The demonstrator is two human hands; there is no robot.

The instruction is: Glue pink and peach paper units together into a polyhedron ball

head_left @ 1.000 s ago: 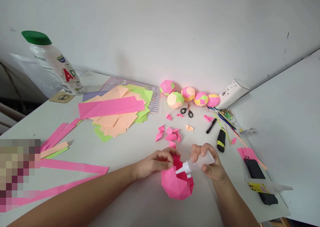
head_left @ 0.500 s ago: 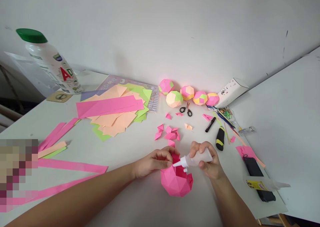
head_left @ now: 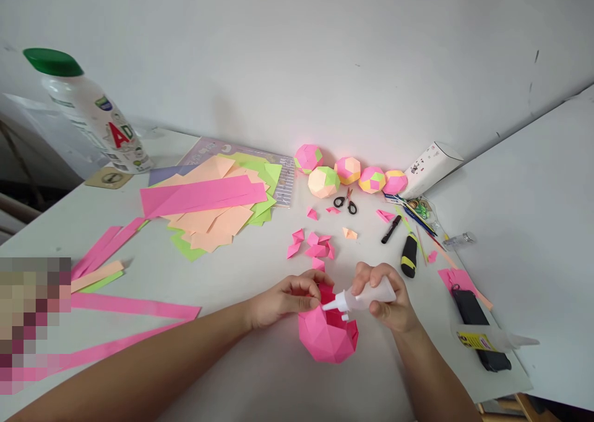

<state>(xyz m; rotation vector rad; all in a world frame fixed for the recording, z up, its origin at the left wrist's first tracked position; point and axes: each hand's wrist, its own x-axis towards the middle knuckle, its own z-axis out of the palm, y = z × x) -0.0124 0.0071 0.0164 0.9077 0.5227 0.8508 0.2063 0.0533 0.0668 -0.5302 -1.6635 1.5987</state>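
A pink folded-paper ball (head_left: 328, 340) with an open top sits on the table in front of me. My left hand (head_left: 293, 297) pinches its upper left rim between thumb and fingers. In my right hand (head_left: 390, 298) is a small clear glue bottle (head_left: 371, 293), tilted with its white nozzle pointing left at the rim by my left fingertips. Whether the tip touches the paper I cannot tell. Just beyond the ball lie several folded pink paper pieces (head_left: 317, 247) and one peach piece (head_left: 350, 233).
Finished paper balls (head_left: 348, 171) line the wall, with scissors (head_left: 346, 203) before them. Paper sheets (head_left: 204, 196) and pink strips (head_left: 134, 307) lie left, near a tall bottle (head_left: 99, 122). A marker (head_left: 391, 229), cutter (head_left: 409, 256), black pouch (head_left: 471, 314) and larger glue bottle (head_left: 477, 338) are right.
Both hands, the pink ball and the glue bottle hold nearly the same positions. The view has shifted very slightly.
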